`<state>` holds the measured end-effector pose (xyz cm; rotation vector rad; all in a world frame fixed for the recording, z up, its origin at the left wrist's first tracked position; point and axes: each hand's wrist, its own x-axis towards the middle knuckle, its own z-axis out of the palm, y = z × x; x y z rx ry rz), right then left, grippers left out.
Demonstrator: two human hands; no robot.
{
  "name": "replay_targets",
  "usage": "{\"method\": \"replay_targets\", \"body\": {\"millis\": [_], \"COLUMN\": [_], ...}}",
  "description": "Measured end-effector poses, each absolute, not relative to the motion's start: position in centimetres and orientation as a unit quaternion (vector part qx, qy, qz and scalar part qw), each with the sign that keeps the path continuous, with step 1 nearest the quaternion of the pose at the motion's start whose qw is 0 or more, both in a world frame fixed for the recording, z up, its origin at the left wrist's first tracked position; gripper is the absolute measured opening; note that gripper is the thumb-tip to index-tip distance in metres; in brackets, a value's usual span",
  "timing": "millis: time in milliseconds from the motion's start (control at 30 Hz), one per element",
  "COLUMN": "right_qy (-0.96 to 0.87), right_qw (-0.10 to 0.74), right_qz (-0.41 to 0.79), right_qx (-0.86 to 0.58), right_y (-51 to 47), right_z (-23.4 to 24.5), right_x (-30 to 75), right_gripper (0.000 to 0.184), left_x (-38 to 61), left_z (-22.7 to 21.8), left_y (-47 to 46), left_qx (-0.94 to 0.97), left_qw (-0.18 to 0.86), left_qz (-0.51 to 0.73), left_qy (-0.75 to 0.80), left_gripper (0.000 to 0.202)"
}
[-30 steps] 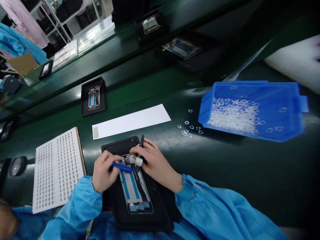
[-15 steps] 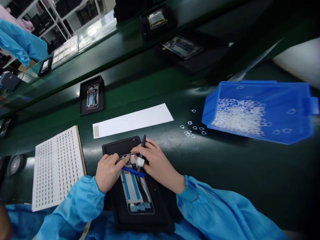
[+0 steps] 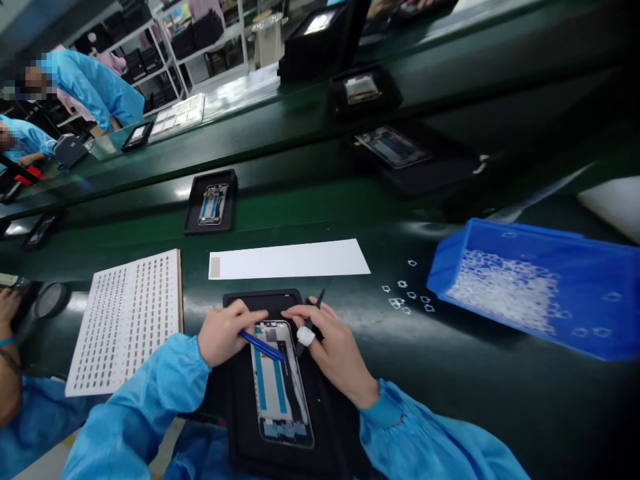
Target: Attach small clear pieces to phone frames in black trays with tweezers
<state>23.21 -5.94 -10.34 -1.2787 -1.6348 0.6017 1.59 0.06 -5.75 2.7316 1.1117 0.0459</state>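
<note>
My left hand (image 3: pixel 227 333) is over the top left of an opened phone (image 3: pixel 280 393), its index finger stretched out near the phone's upper edge. Blue tweezers (image 3: pixel 263 345) are held in it, slanting across the phone's inside. To the right, my right hand (image 3: pixel 333 343) grips a slim black stick-like tool (image 3: pixel 319 303) with its tip pointing up. A white wrap (image 3: pixel 305 335) shows at the thumb; whether it is on the thumb or the tool I cannot tell. The phone lies in a black tray (image 3: pixel 240 427), showing blue strips and a black flex cable.
A white card strip (image 3: pixel 290 260) lies beyond the tray. Left is a white board with rows of small dark pieces (image 3: pixel 127 320). A blue bin (image 3: pixel 590 293) of white rings (image 3: pixel 500 287) is right, loose rings (image 3: pixel 401 285) beside it. Co-workers (image 3: pixel 95 87) are behind.
The camera view has shifted, so the bench appears lower and further right. My hands have moved apart, uncovering the phone's top edge; the tweezers still slant over it.
</note>
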Motion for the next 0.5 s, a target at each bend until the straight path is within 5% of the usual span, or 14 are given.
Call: {"method": "replay_targets", "body": {"millis": [100,233,500], "right_qy": [-0.577,-0.453,-0.429], "right_qw": [0.533,0.592,0.567], "right_qz": [0.286,0.308,0.395], "right_qx": [-0.549,-0.592,-0.582], "right_y": [-6.0,-6.0,-3.5], "right_z": [-10.2,-10.4,-9.3], "right_x": [23.4,23.9,23.9], "right_gripper": [0.019,0.038,0.038], "left_x": [-0.4,-1.6,-1.6], "left_z": [-5.9,-6.1,-5.7], "left_y": [2.3,3.5,2.8], "left_qx": [0.863,0.831,0.853], "left_qw": [0.044,-0.001,0.026], "left_qz": [0.057,-0.076,-0.074], "left_qy": [0.500,0.551,0.515], "left_gripper": [0.042,0.056,0.052]}}
